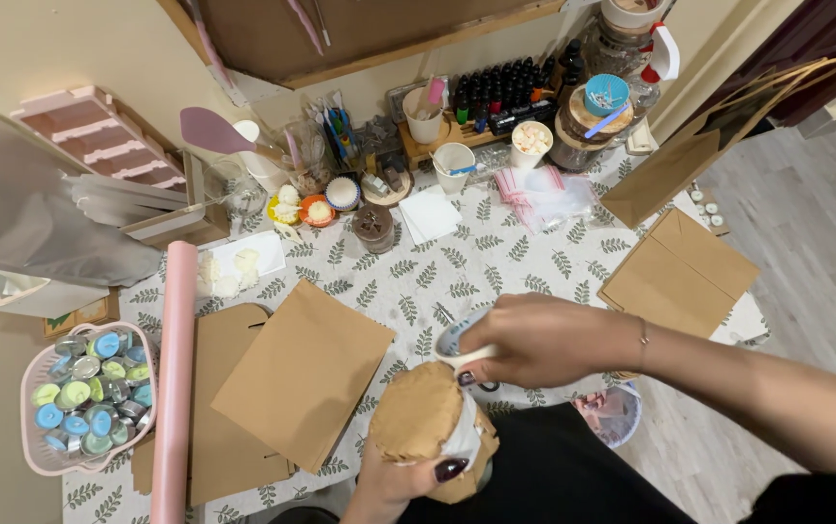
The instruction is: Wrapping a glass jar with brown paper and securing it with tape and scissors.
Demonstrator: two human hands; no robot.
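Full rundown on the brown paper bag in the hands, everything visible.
The bag is crumpled brown paper, bulging and upright at the table's near edge, mouth gathered toward the top. A white strip crosses its right side. The left hand grips it from below, thumb on the front. The right hand holds a white tape roll against its top. Contents hidden.

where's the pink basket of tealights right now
In the head view, the pink basket of tealights sits at the table's lower left edge, just left of the pink roll and the brown paper bags.
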